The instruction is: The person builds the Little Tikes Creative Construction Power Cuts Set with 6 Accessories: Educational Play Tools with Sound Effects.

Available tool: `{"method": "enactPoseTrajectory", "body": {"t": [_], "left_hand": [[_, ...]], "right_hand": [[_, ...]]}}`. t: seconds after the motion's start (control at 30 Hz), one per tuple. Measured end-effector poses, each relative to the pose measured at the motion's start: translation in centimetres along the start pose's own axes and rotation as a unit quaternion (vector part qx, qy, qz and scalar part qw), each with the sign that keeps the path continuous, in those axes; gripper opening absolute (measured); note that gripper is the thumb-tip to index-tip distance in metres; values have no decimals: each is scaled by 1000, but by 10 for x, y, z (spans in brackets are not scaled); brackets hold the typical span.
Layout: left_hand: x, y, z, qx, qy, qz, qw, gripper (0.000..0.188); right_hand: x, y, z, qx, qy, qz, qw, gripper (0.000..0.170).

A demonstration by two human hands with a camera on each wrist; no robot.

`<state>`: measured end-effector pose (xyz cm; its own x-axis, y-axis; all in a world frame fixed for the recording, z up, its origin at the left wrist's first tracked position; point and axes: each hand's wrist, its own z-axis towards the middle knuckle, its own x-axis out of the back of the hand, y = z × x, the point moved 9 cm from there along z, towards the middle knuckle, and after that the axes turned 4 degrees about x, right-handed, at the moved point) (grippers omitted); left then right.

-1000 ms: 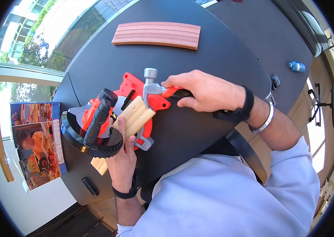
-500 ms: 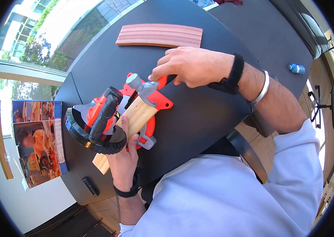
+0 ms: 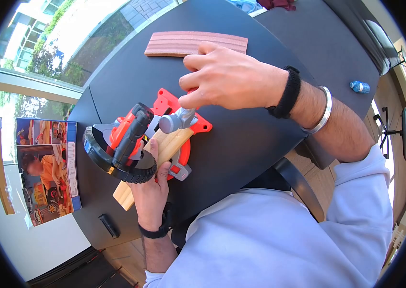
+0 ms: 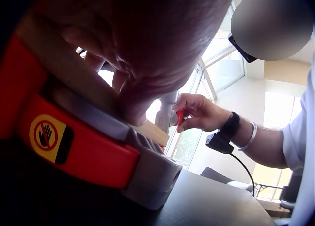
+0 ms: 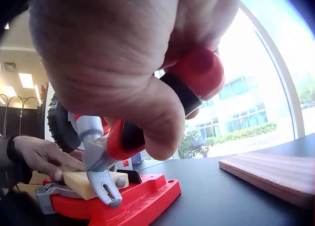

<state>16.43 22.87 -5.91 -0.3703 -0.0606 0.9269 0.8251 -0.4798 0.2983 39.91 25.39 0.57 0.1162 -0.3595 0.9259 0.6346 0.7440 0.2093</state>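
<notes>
The right hand [image 3: 234, 77] grips the red and black handle of a toy hammer [image 3: 178, 120]; its grey head is at the upper end of a light wooden board [image 3: 170, 144]. In the right wrist view the hammer's forked claw [image 5: 106, 186] lies at the board's end, close to a grey stud. The left hand [image 3: 150, 197] holds the board down on the red base [image 5: 147, 199] of a toy mitre saw [image 3: 128, 139], thumb on one side and fingers on the other. The saw's black wheel-like guard partly covers the left fingers.
A reddish grooved board [image 3: 183, 43] lies at the table's far side. A picture box [image 3: 47, 173] stands at the left, with a small black object [image 3: 109, 225] near it. A blue bottle [image 3: 359, 87] is on the right-hand surface.
The right hand has risen and turned over the hammer, whose handle now points away from the person and is mostly hidden by the hand. The left hand keeps its hold on the board.
</notes>
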Motion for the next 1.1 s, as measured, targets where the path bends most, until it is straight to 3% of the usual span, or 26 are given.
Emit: {"method": "enactPoseTrajectory", "body": {"t": [0.1,0.27,0.37,0.6,0.7,0.87,1.03,1.1], "left_hand": [[1,2,-1,-11,23,11,1000,61],[2,1,0,16,-3,-23,1000,61],[-1,0,0,20,-18,-17,999,60],[-1,-3,-2,14,14,-23,1000,62],[-1,-4,-2,21,12,-31,999,62],[-1,-5,-2,23,-7,-12,1000,62],[-4,-6,-3,22,-23,4,999,61],[-2,-7,-4,10,15,1,1000,62]], "right_hand": [[-5,10,-10,-14,21,30,999,23],[-25,37,-32,-142,68,205,966,44],[-41,38,-42,-213,29,262,941,50],[-55,32,-43,-206,-12,245,947,53],[-63,32,-40,-176,-16,253,951,49],[-61,23,-35,-133,-56,246,958,30],[-68,25,-33,-86,-32,260,961,27],[-71,26,-30,-82,-39,267,959,28]]}}
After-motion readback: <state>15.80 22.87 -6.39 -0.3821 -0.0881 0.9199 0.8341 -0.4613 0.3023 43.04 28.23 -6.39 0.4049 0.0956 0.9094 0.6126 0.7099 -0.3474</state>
